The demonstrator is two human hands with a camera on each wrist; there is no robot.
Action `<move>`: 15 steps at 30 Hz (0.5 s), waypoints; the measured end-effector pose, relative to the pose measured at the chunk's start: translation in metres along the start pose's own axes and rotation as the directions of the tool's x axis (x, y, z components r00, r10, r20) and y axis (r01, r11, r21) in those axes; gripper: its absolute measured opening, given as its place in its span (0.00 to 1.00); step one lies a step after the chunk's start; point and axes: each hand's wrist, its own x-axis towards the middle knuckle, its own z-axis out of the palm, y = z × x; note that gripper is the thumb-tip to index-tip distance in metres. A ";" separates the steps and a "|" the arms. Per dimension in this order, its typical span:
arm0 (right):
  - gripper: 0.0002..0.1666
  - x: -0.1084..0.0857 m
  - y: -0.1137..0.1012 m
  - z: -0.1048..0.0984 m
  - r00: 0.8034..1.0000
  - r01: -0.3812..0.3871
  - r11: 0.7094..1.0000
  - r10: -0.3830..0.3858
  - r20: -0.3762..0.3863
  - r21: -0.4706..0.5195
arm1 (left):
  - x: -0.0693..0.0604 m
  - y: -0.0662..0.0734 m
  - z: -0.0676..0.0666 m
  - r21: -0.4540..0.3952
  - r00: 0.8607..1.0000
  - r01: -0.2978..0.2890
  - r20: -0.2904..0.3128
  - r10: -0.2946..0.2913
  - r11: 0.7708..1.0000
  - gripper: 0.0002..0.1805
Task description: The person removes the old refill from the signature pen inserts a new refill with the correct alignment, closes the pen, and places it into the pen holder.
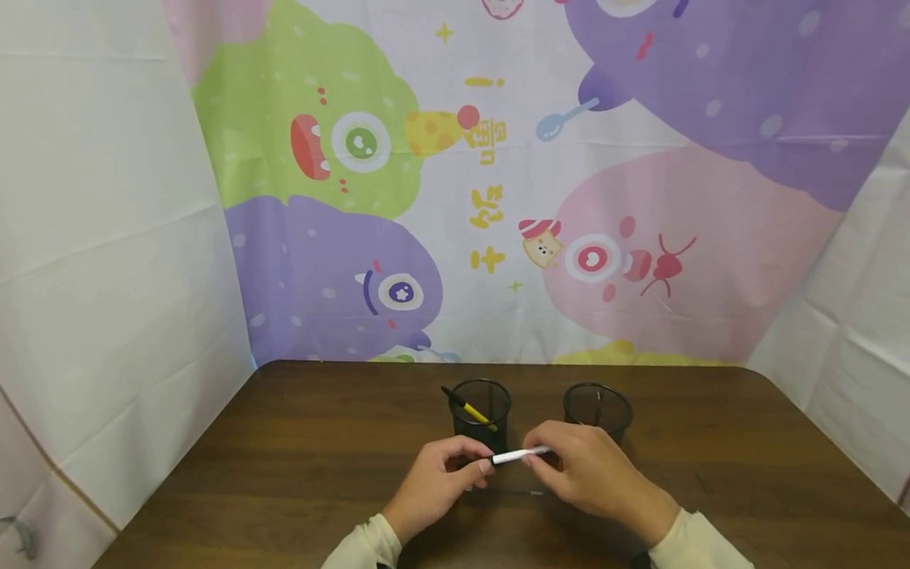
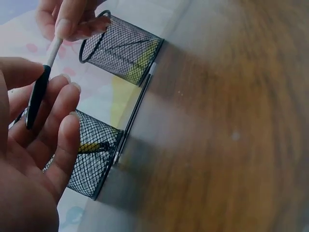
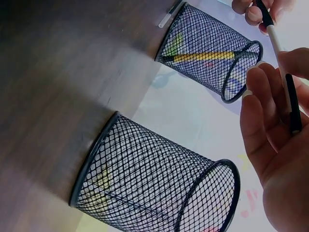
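Observation:
A white pen with black end parts (image 1: 508, 457) is held level between both hands above the table. My left hand (image 1: 441, 482) pinches one black end between thumb and fingers; the left wrist view shows that tapered black part (image 2: 37, 96). Near the other end, my right hand (image 1: 593, 474) grips the white barrel, with a black section (image 3: 292, 101) along its palm. Just beyond the left hand stands a black mesh pen holder (image 1: 509, 411) with a yellow and black pen (image 1: 472, 411) leaning in it. Behind the right hand is a second mesh holder (image 1: 629, 415), containing a thin dark stick (image 3: 137, 204).
On the brown wooden table (image 1: 320, 442), a thin dark pen-like stick with a pale end (image 2: 136, 108) lies near the bases of the two holders. A cartoon-printed curtain (image 1: 483, 316) hangs behind the table's far edge, and white cloth walls (image 1: 107, 237) flank it.

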 end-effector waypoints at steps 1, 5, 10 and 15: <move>0.09 0.000 0.000 0.000 1.000 0.008 1.000 -0.008 -0.001 -0.001 | 0.000 0.001 0.000 0.005 1.000 0.002 0.012 -0.002 1.000 0.08; 0.09 0.001 -0.002 0.000 0.999 0.044 0.999 -0.044 -0.011 0.008 | 0.000 0.002 0.002 0.018 0.999 0.008 0.050 -0.008 1.000 0.08; 0.10 0.002 -0.004 0.000 0.997 0.070 0.997 -0.070 -0.020 0.021 | 0.000 0.002 0.003 0.024 0.998 0.010 0.057 -0.012 1.000 0.07; 0.10 0.001 -0.004 0.000 0.996 0.088 0.996 -0.088 -0.029 0.026 | 0.000 0.002 0.004 0.069 0.999 -0.004 0.054 0.000 0.998 0.06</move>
